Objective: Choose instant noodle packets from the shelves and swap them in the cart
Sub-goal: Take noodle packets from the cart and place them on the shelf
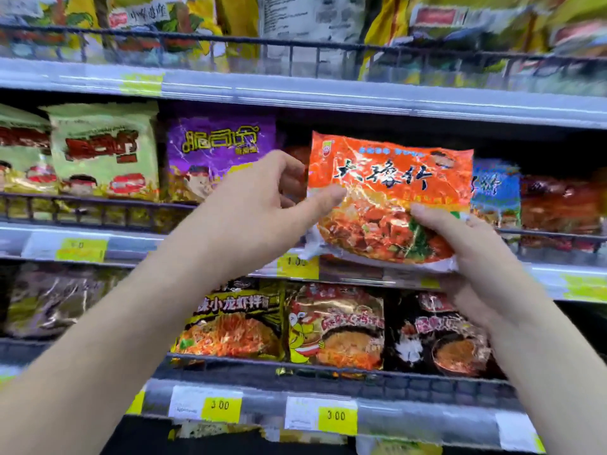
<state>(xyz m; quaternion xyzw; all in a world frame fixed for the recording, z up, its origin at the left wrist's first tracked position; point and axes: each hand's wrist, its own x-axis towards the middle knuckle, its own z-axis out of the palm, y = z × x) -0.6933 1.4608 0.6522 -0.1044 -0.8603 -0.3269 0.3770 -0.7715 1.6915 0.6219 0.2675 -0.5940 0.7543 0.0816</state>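
Grey metal shelves (pixel 328 93) with black wire rails, stocked. Orange crinkled plastic noodle packet (pixel 391 178) held up in front of the middle shelf, clear of it. Right hand (pixel 469 257) pinches its lower right corner, thumb in front. Left hand (pixel 259 205): thumb and curled fingers (pixel 289 165) pinch its left edge.

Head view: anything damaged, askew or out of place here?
Nothing stands out. The orange packet is held tilted in both hands, left hand and right hand, wrinkled but with no tear visible. Shelf packets stand upright behind their rails; the top shelf is too blurred to judge.
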